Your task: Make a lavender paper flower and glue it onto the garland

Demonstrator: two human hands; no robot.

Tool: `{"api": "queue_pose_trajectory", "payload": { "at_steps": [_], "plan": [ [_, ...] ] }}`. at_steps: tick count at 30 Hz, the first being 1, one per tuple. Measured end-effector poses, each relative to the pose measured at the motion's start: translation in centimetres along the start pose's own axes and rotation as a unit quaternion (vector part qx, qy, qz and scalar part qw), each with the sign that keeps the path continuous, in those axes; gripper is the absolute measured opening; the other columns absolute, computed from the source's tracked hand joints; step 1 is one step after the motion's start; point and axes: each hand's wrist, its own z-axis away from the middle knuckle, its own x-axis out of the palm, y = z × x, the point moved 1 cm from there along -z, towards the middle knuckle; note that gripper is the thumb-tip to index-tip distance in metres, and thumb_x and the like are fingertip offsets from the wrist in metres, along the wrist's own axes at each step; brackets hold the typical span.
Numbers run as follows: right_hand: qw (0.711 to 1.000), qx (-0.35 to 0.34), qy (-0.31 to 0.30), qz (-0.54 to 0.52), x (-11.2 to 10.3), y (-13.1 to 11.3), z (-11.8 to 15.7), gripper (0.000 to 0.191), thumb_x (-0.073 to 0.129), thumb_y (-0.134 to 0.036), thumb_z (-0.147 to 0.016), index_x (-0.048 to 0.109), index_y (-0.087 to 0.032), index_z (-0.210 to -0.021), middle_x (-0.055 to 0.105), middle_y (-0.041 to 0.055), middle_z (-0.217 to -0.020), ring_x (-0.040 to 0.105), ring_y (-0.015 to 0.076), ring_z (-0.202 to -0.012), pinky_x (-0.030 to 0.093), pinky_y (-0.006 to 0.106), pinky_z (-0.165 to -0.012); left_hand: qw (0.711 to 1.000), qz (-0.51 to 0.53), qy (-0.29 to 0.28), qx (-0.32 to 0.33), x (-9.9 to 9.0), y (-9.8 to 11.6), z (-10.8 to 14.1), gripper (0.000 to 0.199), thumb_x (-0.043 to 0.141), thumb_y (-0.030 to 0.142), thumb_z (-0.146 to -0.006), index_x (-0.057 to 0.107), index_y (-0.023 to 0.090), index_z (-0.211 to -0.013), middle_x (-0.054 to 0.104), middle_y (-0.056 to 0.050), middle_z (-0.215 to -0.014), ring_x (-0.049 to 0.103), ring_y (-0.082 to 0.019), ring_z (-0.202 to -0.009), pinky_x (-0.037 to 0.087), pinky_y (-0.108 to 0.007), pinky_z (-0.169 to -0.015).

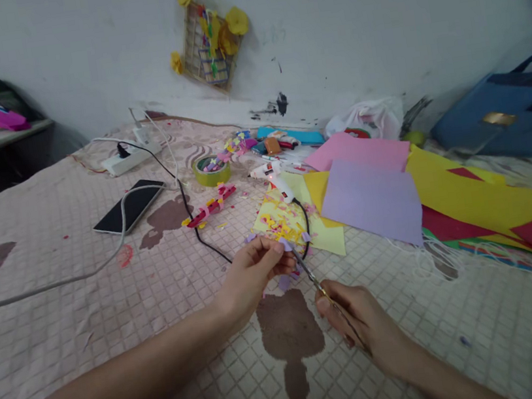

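Observation:
Between the thumb and fingers of my left hand (260, 263) is a small piece of purple paper (285, 244). My right hand (355, 319) grips a pair of scissors (314, 278), whose blades point up and left to the purple piece. Whether the blades touch it I cannot tell. Just beyond my hands, colourful paper scraps (279, 221) lie on a pale yellow sheet (333, 237). A white glue gun (280, 184) with a black cord rests at the back of that sheet. To the left lies a red strip (211, 207) with pink and yellow bits on it.
A tape roll (212, 171), a black phone (129, 207) and a white power strip (130, 159) with trailing cords lie left of centre. Purple (370, 201), pink and yellow sheets overlap at right, near white string (436, 261). A blue bag (506, 116) stands behind them.

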Motion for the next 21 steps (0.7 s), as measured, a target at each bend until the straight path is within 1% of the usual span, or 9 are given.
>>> {"api": "queue_pose_trajectory", "payload": {
  "at_steps": [13,21],
  "plan": [
    [0.999,-0.012,-0.01,0.046,-0.23,0.17,0.21,0.037,0.035,-0.047,-0.087,0.037,-0.021,-0.061,0.036,-0.0039,-0.053,0.036,0.0113,-0.048,0.028,0.021,-0.043,1.0,-0.023,-0.004,0.0,-0.52,-0.24,-0.56,0.016,0.062,0.025,-0.076,0.055,0.011,-0.074,0.062,-0.002,-0.068,0.058,-0.01,-0.064,0.045,-0.023,-0.065],
    [0.998,-0.005,-0.018,0.059,-0.29,0.38,0.28,0.034,0.037,-0.043,-0.088,0.035,-0.021,-0.061,0.035,-0.0051,-0.051,0.034,0.0105,-0.046,0.026,0.021,-0.042,0.999,-0.045,0.0,0.0,-0.58,-0.05,-0.71,0.017,0.063,0.027,-0.075,0.054,0.012,-0.072,0.062,-0.002,-0.066,0.057,-0.01,-0.062,0.045,-0.024,-0.065]
  ]
}}
